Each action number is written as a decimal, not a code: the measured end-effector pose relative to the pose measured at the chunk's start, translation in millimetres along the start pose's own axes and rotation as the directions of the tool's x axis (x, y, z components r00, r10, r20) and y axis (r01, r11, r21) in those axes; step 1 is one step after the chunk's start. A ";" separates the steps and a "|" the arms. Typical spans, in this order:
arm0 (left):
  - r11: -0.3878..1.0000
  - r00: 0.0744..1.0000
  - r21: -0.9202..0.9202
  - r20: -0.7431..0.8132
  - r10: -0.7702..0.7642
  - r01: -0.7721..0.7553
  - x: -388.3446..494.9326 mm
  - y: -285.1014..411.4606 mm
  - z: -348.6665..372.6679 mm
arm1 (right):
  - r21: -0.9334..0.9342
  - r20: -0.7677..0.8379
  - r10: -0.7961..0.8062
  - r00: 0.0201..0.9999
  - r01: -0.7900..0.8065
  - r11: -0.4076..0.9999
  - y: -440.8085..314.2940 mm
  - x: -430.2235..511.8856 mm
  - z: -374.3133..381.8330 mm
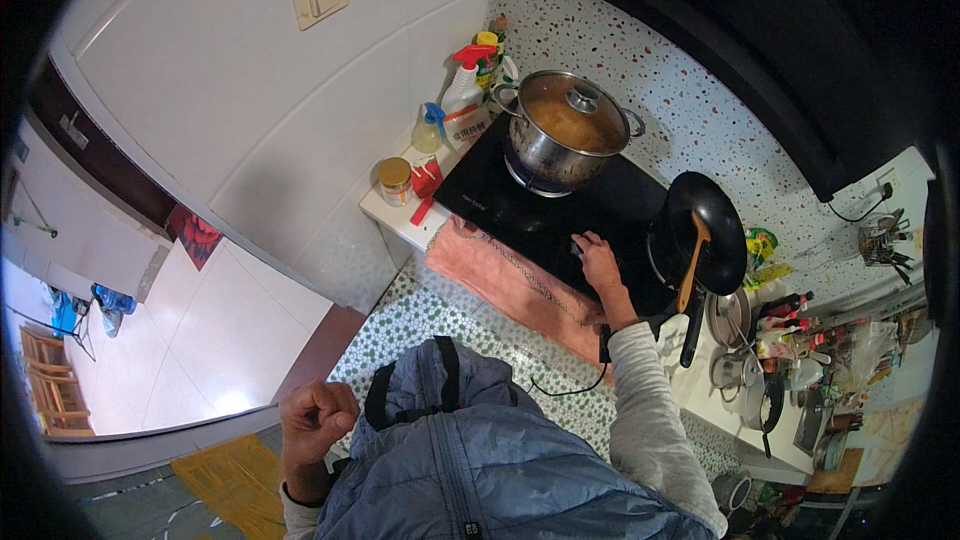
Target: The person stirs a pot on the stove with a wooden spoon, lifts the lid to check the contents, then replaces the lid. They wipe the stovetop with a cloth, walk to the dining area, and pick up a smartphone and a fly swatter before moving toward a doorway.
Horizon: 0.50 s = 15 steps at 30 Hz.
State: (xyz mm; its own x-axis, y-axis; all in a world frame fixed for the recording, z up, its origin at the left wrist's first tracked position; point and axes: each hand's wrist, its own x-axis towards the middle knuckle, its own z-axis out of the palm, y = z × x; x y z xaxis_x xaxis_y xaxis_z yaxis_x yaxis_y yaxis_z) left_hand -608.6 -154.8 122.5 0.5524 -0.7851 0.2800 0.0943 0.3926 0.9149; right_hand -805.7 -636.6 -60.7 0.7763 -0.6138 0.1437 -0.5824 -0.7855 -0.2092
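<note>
My right hand (598, 261) reaches to the front part of a black glass-topped gas hob (517, 219). Its fingers are on a dark control knob (576, 247). On the left burner stands a steel pot (556, 154), covered by a glass lid (564, 111) with a metal-and-dark handle; brownish contents show through the glass. A black wok (694, 221) leans tilted at the hob's right side, with a wooden spatula (696, 259) resting in it. My left hand (316, 416) is curled into a loose fist beside my jacket, and nothing shows in it.
Spray bottles (463, 94), a gold-lidded jar (395, 181) and a red packet (426, 178) line the counter left of the hob. A pink towel (487, 262) hangs along its front. Bottles and pans crowd the right counter (709, 382). A dark range hood (720, 37) juts overhead.
</note>
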 end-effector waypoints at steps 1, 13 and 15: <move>1.000 1.000 -0.012 -0.007 -0.010 0.010 0.0 -0.4 0.1 | 0.031 0.007 0.009 1.000 -0.009 0.999 0.5 0.4 0.4; 0.998 0.999 -0.038 -0.014 -0.053 0.052 3.6 -2.4 1.3 | 0.035 0.013 0.015 1.000 -0.015 0.999 -1.2 0.3 -1.6; 0.998 0.999 -0.043 -0.012 -0.053 0.053 4.3 -3.1 1.2 | 0.000 0.014 0.013 1.000 -0.013 1.000 -1.4 0.2 -1.8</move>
State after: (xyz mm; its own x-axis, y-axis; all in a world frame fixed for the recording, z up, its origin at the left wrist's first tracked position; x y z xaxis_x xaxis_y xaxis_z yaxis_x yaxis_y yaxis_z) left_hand -607.5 -159.9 121.2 0.5563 -0.7992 0.2276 0.1589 0.3711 0.9149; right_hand -805.1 -635.7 -58.7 0.7717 -0.6231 0.1273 -0.5927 -0.7772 -0.2112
